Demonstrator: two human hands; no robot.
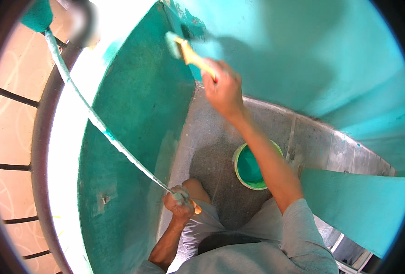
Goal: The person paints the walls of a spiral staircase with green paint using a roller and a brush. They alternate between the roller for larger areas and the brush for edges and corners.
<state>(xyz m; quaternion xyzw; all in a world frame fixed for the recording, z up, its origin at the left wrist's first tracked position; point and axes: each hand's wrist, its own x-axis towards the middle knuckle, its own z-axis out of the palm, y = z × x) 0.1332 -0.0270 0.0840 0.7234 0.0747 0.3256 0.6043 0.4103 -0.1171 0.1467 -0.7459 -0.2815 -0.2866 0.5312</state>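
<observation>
My right hand (224,89) is closed around the yellow handle of a paintbrush (192,57). Its pale, paint-coated bristles point up and left, close to the corner where two green walls meet; whether they touch is unclear. Low on the left, my left hand (178,202) grips the orange handle of a paint roller (38,16). The roller's long, paint-smeared rod (90,114) runs up and left to its green sleeve, partly cut off at the picture's edge. Below my right forearm stands a round bucket (237,173) holding green paint, partly hidden by the arm.
A dark green low wall (134,91) rises on my left, with a dark curved railing (40,150) beyond it. The turquoise wall (298,59) spans the far side. Grey tiles cover the floor (211,132). On the right is a turquoise ledge (358,196).
</observation>
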